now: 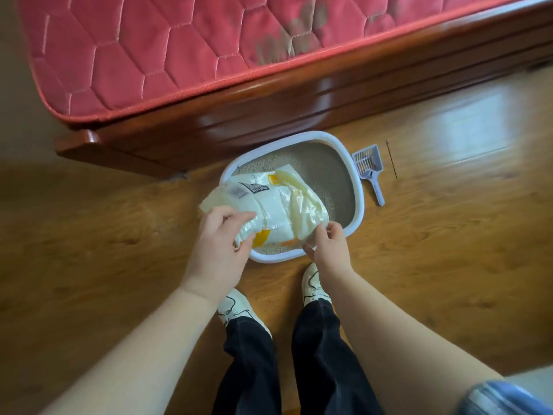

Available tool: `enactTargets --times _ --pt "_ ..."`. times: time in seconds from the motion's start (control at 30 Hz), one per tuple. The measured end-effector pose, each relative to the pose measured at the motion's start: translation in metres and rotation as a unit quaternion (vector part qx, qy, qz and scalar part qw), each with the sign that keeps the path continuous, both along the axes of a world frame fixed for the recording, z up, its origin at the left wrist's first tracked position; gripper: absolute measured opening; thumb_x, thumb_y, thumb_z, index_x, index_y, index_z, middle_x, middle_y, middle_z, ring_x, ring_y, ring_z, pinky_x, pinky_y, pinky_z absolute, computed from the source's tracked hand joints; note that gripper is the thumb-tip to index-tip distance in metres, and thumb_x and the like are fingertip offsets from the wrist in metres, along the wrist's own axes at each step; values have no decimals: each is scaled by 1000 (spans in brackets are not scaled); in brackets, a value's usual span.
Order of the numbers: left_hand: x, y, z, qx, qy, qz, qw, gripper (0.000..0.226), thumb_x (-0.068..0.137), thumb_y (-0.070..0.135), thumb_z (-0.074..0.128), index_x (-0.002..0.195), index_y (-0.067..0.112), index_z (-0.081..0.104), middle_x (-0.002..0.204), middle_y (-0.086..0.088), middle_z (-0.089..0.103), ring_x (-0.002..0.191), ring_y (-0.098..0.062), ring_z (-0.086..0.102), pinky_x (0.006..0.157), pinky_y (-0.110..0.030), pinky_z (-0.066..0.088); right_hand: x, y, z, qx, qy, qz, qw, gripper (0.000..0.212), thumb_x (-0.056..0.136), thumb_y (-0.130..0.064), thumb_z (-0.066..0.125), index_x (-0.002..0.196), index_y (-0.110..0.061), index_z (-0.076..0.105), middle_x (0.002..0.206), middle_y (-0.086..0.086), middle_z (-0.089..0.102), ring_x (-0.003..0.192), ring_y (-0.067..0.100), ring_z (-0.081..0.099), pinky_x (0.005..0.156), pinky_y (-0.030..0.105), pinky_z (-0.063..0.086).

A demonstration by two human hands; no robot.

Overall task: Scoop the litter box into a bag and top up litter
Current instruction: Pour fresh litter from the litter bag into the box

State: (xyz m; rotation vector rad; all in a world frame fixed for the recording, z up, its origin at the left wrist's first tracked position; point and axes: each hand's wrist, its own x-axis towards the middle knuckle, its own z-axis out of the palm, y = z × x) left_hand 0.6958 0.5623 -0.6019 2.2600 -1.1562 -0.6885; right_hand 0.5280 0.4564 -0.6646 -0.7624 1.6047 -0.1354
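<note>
You are holding the litter bag (pixel 278 205) over the near edge of the litter box (pixel 357 187), left hand (pixel 220 238) gripping its side, right hand (pixel 329 244) pinching a corner. Soft, slippery and probably sagging with weight, it is wanting support underneath.

Legible text: none. Your crinkled white-and-yellow plastic litter bag (pixel 278 205) carries a dark printed block (pixel 254 187) of pale characters near its upper left edge, with a small grey label (pixel 238 192) just beside it. Both are too blurred to read.
</note>
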Motion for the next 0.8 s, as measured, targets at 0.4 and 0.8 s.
enactTargets --times 0.4,0.8 --pt "5 5 5 38 -53 57 996 31 83 3 74 112 12 71 110 4 49 103 -18 52 96 -32 43 1 0 6 25 -69 -4 997 32 81 -49 60 91 -19 57 83 -7 61 85 16 60 94 43 53" --pt "3 -5 14 118 -52 50 990 30 83 2 72 109 17 72 110 8 50 94 -12 52 89 -29 43 0 19 -5 -99 -21 7 995 24 98 -31 51 77 -24 41 72 -8 46 63 6 40 66 30 38"
